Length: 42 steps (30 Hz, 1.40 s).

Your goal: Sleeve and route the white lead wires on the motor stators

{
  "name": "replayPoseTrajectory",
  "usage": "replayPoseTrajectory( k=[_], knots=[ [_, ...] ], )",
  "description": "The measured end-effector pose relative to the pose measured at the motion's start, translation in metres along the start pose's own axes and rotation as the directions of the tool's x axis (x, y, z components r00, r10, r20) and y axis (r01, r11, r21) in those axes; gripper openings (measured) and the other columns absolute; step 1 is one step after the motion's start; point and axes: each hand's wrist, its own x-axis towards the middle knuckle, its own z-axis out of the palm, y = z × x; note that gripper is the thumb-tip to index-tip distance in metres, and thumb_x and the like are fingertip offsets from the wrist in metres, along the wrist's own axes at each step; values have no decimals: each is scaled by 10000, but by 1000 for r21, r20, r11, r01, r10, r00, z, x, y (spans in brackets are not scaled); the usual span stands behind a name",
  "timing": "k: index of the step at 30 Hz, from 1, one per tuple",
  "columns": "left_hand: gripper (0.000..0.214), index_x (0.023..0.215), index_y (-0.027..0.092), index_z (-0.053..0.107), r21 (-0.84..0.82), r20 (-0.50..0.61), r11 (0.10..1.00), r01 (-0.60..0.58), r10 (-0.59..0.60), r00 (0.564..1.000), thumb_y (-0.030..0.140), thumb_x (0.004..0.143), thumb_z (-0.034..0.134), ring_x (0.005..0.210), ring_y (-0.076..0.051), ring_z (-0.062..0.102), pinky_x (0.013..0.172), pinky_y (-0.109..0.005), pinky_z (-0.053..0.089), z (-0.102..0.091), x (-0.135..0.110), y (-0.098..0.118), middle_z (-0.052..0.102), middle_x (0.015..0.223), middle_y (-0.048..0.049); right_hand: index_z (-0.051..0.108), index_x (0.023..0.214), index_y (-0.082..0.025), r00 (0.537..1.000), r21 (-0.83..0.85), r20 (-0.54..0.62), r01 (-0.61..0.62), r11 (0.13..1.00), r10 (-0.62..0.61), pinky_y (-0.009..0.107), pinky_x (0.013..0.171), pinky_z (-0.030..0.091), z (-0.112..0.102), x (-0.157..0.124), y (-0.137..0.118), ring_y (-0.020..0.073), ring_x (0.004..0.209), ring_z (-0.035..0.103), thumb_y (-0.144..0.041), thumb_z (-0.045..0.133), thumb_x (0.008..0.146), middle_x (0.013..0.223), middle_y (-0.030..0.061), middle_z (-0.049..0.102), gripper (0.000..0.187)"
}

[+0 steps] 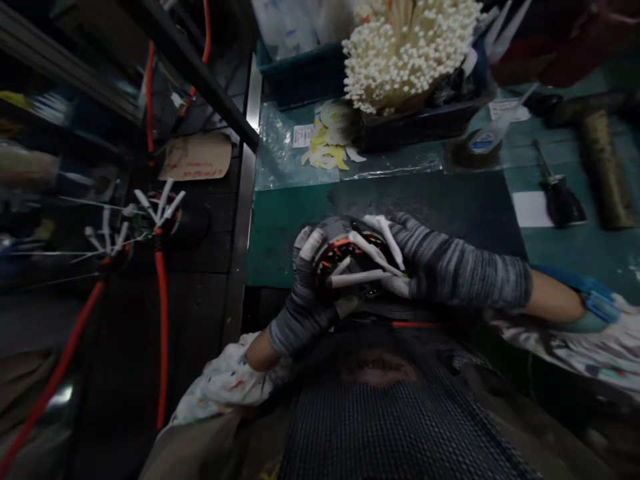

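Both my hands wear grey striped gloves and close round a round motor stator (345, 257) with orange-copper windings and white sleeved leads. My left hand (305, 293) cups it from the left and below, fingers wrapped on its rim. My right hand (440, 263) covers its right side, fingers pressed on the white sleeves (367, 267). The part sits low over the near edge of the green mat (280, 227), close to my body.
A dark tray (420, 123) with a big bundle of white-tipped sticks (405, 50) stands at the back. Yellow-white paper scraps (327, 143), a screwdriver (557, 193) and a hammer-like tool (603, 163) lie on the bench. At the left hang orange cables (160, 293) and another wired part (150, 217).
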Motion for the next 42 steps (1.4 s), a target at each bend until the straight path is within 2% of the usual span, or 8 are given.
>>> replayPoseTrajectory(
  k=[10, 18, 22, 26, 29, 34, 39, 42],
  knots=[
    [1148, 1719, 346, 151, 8, 42, 992, -125, 125, 991, 366, 840, 889, 1675, -452, 173, 1333, -667, 294, -3, 10, 4, 193, 1783, -161, 370, 1672, -110, 994, -158, 11, -103, 982, 106, 629, 1149, 548, 3, -5, -12, 446, 1392, 626, -541, 674, 931, 1597, 268, 543, 909],
    [1010, 1650, 379, 364, -176, 231, 983, -52, 93, 968, 303, 812, 923, 1351, -346, 683, 1091, -581, 627, -39, 71, -23, 686, 1460, -102, 602, 1543, -257, 982, 289, 170, 29, 957, -81, 539, 1160, 547, -22, 59, -3, 325, 1278, 712, -505, 763, 910, 1398, 89, 753, 698],
    [1064, 1638, 224, 399, 304, 81, 951, -59, 36, 996, 407, 758, 967, 1427, -405, 590, 1202, -620, 517, -49, 76, -1, 590, 1560, -179, 677, 1480, -286, 942, 451, 276, 47, 891, -190, 535, 1228, 481, -27, 85, 11, 334, 1320, 689, -535, 797, 871, 1418, 55, 752, 670],
    [325, 1307, 228, 705, 691, 273, 674, -261, 92, 958, 290, 988, 729, 1210, -333, 692, 1015, -542, 592, -44, 69, 38, 751, 1298, -97, 674, 1482, -290, 960, 483, 257, -26, 875, -113, 546, 1197, 514, -23, 82, 15, 341, 1279, 713, -548, 825, 854, 1423, 54, 750, 696],
    [205, 1136, 190, 760, 698, 512, 548, -460, 67, 856, 243, 1045, 584, 1048, -314, 739, 872, -506, 616, -36, 69, 59, 793, 1123, -98, 643, 1509, -304, 985, 409, 167, -31, 912, -42, 569, 1228, 481, -21, 68, 8, 348, 1338, 677, -565, 780, 893, 1480, 61, 712, 682],
    [252, 1162, 70, 751, 790, 479, 376, -484, 114, 870, 200, 1035, 576, 982, -320, 758, 800, -456, 609, -24, 54, 63, 799, 1080, -201, 637, 1495, -285, 989, 183, -103, -81, 980, 101, 609, 1138, 550, -38, 35, 22, 380, 1281, 693, -607, 725, 915, 1444, 99, 720, 670],
    [365, 1393, 169, 669, 773, 431, 330, -542, 353, 830, 165, 1061, 517, 1003, -258, 747, 816, -398, 596, -32, 39, 33, 801, 1201, -104, 751, 1272, -188, 797, -182, -604, -160, 970, 18, 563, 1037, 563, -80, 29, 56, 362, 1112, 707, -420, 656, 963, 1190, 169, 753, 398],
    [296, 1272, 271, 714, 752, 358, 395, -528, 429, 829, 173, 1082, 509, 995, -196, 720, 839, -351, 574, -33, 42, 15, 804, 1133, 2, 771, 1189, -96, 733, -395, -679, -322, 860, -38, 564, 1031, 508, -97, 50, 62, 398, 1156, 646, -380, 689, 938, 1218, 258, 698, 388]
  ],
)
